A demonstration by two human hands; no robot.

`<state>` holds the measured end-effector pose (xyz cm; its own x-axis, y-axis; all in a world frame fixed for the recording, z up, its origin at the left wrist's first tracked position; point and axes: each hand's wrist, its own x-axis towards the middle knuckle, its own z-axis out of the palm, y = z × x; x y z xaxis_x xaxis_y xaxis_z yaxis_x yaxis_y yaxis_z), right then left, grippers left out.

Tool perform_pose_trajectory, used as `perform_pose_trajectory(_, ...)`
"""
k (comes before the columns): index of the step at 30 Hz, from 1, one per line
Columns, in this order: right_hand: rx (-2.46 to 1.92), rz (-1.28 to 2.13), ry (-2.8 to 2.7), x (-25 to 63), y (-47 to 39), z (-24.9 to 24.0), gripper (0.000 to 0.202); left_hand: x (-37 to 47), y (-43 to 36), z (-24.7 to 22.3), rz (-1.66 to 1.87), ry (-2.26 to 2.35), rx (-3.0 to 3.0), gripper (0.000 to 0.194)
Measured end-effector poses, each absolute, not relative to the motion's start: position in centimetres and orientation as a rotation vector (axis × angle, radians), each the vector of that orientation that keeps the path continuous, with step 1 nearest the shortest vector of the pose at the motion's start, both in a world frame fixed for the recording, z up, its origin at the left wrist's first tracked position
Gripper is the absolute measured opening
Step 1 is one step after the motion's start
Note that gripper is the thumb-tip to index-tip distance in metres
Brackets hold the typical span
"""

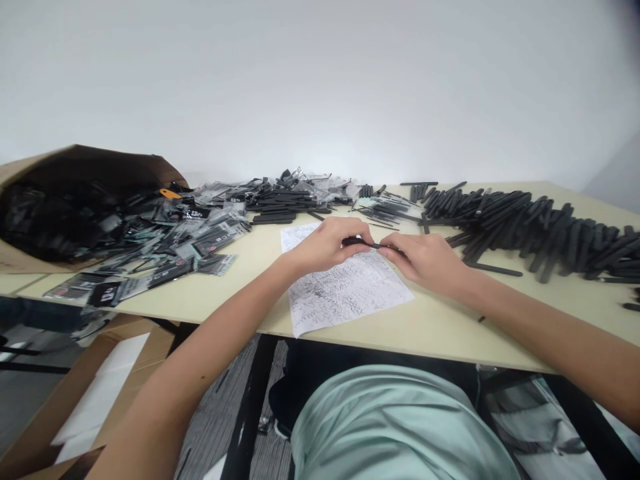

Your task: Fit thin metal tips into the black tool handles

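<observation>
My left hand [333,243] and my right hand [427,257] meet over a sheet of paper covered in dark scribbles [345,297]. Between them they pinch the two ends of a slim black pen [376,246], whose short middle part shows between the fingertips. Most of the pen is covered by my fingers. Just beyond my hands lie thin refill-like sticks [387,208] in a loose bunch, and a stack of black pens [283,203] sits behind my left hand.
A long heap of black pen-like barrels [525,223] runs along the table's right side. On the left, flat plastic packets [200,230] spill from a brown paper bag or box [13,257]. An open cardboard box [45,423] with white paper inside stands below the table edge.
</observation>
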<state>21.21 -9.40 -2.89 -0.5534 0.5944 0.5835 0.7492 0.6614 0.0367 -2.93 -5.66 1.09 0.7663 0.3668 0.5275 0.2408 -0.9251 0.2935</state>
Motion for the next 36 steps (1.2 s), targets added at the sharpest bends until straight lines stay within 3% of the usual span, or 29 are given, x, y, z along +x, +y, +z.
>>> perform_pose_trajectory(11, -1.061, -0.388, -2.227, 21.21, -9.51, -2.81, 0.018, -2.72, -5.87, 1.10, 0.805, 0.602, 2.711, 0.019)
perform_pose_trajectory(24, -1.040, -0.371, -2.344, 21.25, -9.54, -2.67, 0.034, -2.77, -5.67, 0.92, 0.897, 0.500, 2.756, 0.014)
perform_pose_trajectory(36, -0.906, -0.454, -2.250, 21.34, -9.72, -2.18, 0.025, -2.66, -6.10, 1.31, 0.716, 0.591, 2.744, 0.026)
